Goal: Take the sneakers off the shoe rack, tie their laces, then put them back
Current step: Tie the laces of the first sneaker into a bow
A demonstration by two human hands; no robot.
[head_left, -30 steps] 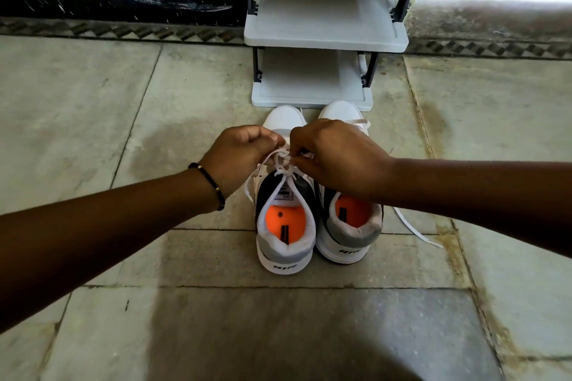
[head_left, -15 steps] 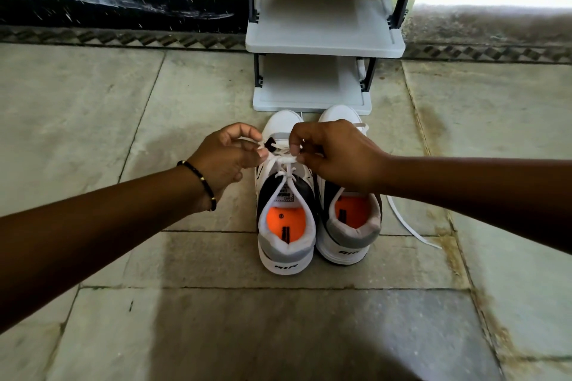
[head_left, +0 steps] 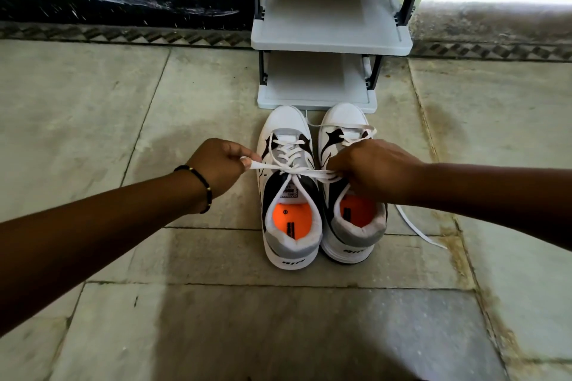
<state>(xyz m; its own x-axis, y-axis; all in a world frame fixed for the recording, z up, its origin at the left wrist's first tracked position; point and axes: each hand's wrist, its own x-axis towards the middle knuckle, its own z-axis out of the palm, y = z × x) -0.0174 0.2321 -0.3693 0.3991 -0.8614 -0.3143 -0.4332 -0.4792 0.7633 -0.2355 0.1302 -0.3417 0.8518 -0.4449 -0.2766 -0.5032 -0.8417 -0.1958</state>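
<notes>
Left hand (head_left: 221, 165) fisted with fingers pinching, right hand (head_left: 373, 173) curled likewise, both forearms reaching forward, apart

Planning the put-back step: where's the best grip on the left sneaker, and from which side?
Grip the left sneaker at its padded heel collar, from above and behind. The heel faces the person, the opening is up, and the toe already points toward the shoe rack.

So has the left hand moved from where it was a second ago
Yes. The left hand has pulled outward to the person's left, away from the left sneaker, drawing the lace taut; earlier it sat over the sneaker's tongue.
</notes>
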